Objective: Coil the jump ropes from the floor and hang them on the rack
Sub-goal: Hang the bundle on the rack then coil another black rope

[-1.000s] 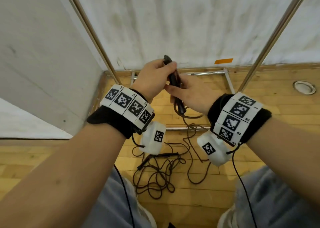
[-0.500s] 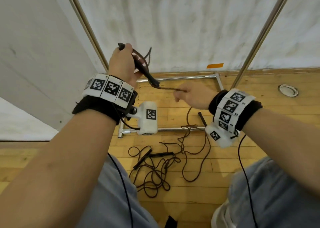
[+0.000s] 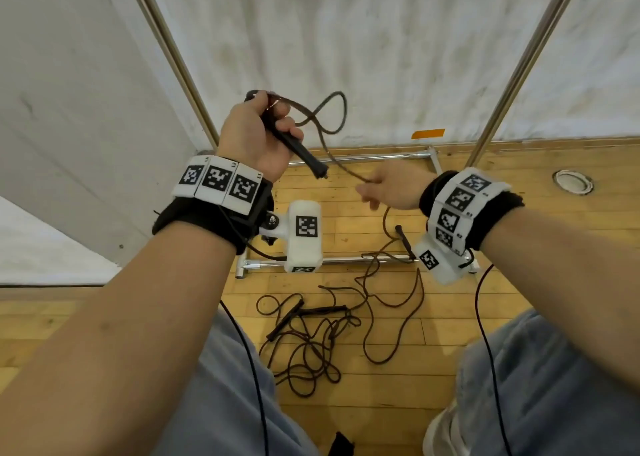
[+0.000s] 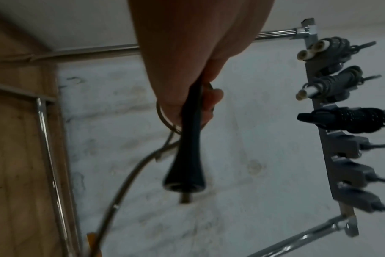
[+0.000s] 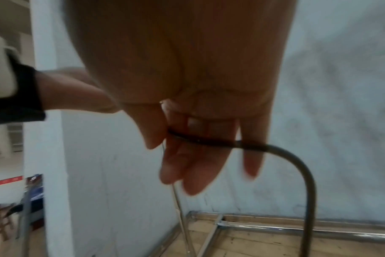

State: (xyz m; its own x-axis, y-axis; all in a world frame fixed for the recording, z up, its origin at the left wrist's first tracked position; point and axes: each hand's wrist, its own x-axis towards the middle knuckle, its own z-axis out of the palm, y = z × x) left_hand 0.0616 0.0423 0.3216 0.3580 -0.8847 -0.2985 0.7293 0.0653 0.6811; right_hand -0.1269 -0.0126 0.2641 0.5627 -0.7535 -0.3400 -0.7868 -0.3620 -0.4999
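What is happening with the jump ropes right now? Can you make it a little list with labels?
left hand: the left hand grips a black rope handle, raised in front of the wall
right hand: the right hand pinches the brown rope cord lower down
loops: one loop of cord sticks up beside the handle
floor: another jump rope lies tangled on the wooden floor
rack: rack hooks hold three wound ropes; the lower hooks are free

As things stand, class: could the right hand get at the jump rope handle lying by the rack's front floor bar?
Probably not yet: the right hand is pinching the rope cord, though nothing covers that handle.
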